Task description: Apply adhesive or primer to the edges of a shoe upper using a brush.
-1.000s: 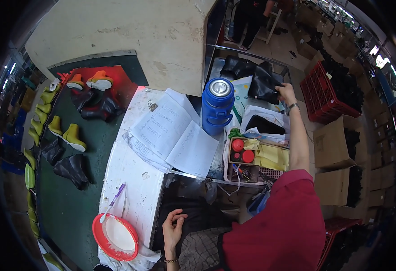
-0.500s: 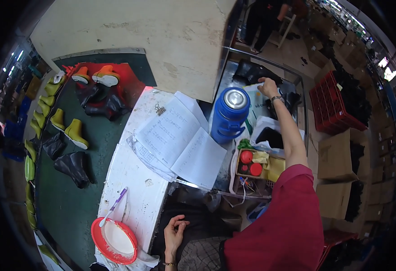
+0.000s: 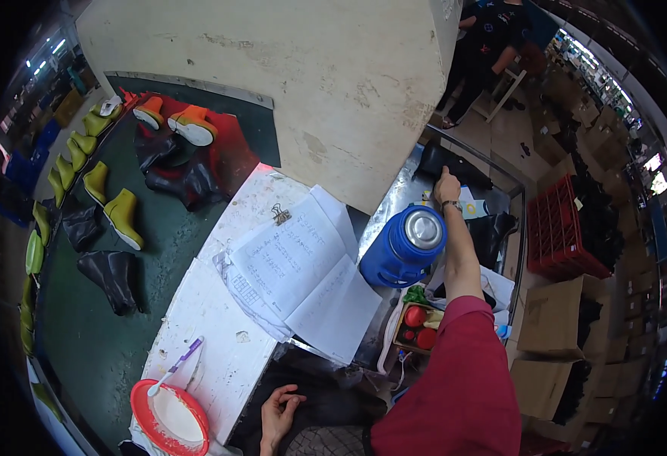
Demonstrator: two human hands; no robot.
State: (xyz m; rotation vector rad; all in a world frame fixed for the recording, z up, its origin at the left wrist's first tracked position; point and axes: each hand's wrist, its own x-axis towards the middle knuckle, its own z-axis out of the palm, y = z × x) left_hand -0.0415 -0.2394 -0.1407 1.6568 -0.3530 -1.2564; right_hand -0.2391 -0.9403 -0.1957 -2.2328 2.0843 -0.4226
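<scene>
My right hand reaches out past the blue thermos jug, its fingers closed at the near edge of a black boot upper. That upper lies at the far end of a metal-topped side table; my hand hides part of the grip. Near my lap, my left hand rests loosely, fingers slightly bent and apart, holding nothing. Between my hands, an open notebook with handwriting lies on the white ledge, a binder clip at its top.
A red bowl of white paste with a purple-handled brush sits lower left. The green conveyor carries black uppers and yellow and orange boot lasts. At right stand a red crate and cardboard boxes. Another person stands beyond.
My right hand has moved left onto the edge of the black boot upper. The whole view has shifted with my head. My left hand stays by my lap.
</scene>
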